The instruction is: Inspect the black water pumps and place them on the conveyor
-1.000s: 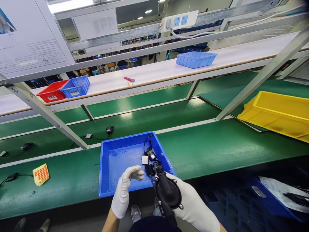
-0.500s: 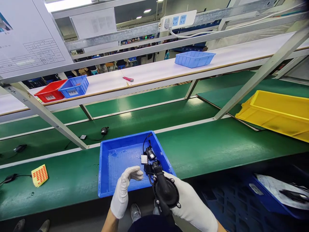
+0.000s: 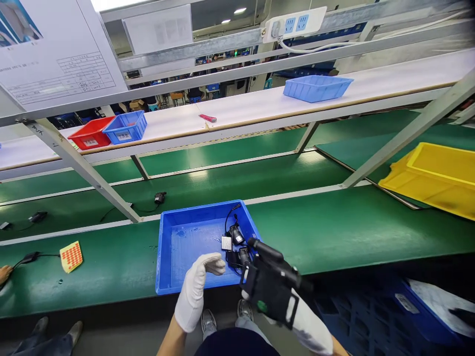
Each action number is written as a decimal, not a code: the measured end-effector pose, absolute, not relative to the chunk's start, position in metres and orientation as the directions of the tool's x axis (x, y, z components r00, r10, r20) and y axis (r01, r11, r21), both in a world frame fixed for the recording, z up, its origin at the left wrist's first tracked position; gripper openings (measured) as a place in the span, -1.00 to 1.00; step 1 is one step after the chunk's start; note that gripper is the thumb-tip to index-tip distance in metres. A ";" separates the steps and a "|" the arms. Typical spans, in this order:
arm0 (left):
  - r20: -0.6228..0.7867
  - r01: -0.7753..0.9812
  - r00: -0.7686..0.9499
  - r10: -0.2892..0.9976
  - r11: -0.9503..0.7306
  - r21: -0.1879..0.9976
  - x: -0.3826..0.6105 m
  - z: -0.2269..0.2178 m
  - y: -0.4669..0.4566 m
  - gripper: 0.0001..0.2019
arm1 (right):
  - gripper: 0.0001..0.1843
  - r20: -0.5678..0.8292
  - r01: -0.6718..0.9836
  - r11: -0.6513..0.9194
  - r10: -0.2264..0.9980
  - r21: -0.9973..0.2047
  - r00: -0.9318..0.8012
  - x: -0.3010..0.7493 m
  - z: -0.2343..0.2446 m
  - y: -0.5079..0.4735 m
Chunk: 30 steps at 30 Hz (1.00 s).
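Both my hands wear white gloves. My right hand (image 3: 308, 324) grips a black pump-like part (image 3: 272, 287) with a short tube sticking out, held over the near right corner of a blue tray (image 3: 185, 247). My left hand (image 3: 196, 289) hovers over the tray's front rim with its fingers curled together, thumb against fingertips; nothing shows in them. In the tray's right part lie small black parts with a cable and a grey tag (image 3: 233, 242).
A yellow bin (image 3: 434, 178) stands at the right on the green bench. A yellow sticker sheet (image 3: 71, 256) lies at the left. Black wired parts (image 3: 159, 198) ride the belt behind. Another person's hand (image 3: 4, 273) shows at the far left. Blue crates (image 3: 419, 311) stand below right.
My right hand has turned the black part, so its round face no longer looks up at me, and has shifted it right. The view has swung slightly. My left hand has hardly moved.
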State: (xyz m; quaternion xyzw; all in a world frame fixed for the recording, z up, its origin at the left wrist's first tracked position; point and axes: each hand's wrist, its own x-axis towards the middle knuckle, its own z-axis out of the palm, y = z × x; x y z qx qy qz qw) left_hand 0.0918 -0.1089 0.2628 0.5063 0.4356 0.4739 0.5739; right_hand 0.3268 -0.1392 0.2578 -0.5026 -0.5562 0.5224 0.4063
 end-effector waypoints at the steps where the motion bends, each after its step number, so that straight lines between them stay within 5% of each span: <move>1: -0.036 -0.080 0.160 0.986 0.049 0.996 0.094 0.266 -0.111 -0.47 | -0.34 -0.104 0.081 -0.090 0.976 -0.993 -0.190 0.325 0.258 -0.139; 5: -0.006 0.056 0.149 0.989 -0.003 0.998 0.110 0.281 -0.119 -0.56 | -0.19 -0.221 -0.029 -0.230 0.958 -0.973 -0.183 0.314 0.268 -0.132; 8: 0.027 0.099 0.174 0.984 -0.045 0.994 0.122 0.285 -0.121 -0.46 | -0.26 -0.198 0.301 -0.188 0.980 -0.935 -0.002 0.301 0.278 -0.130; 11: -0.105 -0.012 0.158 0.982 0.108 0.994 0.126 0.278 -0.116 -0.45 | -0.24 -0.128 0.488 -0.128 0.991 -0.864 0.035 0.289 0.286 -0.140; 18: -0.168 -0.424 0.212 0.963 0.246 0.872 0.118 0.256 -0.110 -0.42 | -0.41 -0.030 0.390 -0.027 1.000 -0.921 -0.002 0.277 0.300 -0.160; 24: -0.049 -0.076 0.151 0.987 0.061 0.995 0.111 0.283 -0.112 -0.43 | -0.33 -0.113 0.474 -0.118 0.993 -0.872 0.041 0.263 0.321 -0.147; 27: 0.014 -0.097 0.295 0.955 0.015 0.995 0.116 0.299 -0.090 -0.34 | -0.39 -0.053 0.538 -0.140 0.983 -0.831 0.174 0.265 0.344 -0.140; 30: -0.057 -0.228 0.526 0.849 0.206 0.952 0.140 0.296 -0.045 -0.08 | -0.51 0.054 0.486 -0.073 0.969 -0.871 0.243 0.285 0.372 -0.131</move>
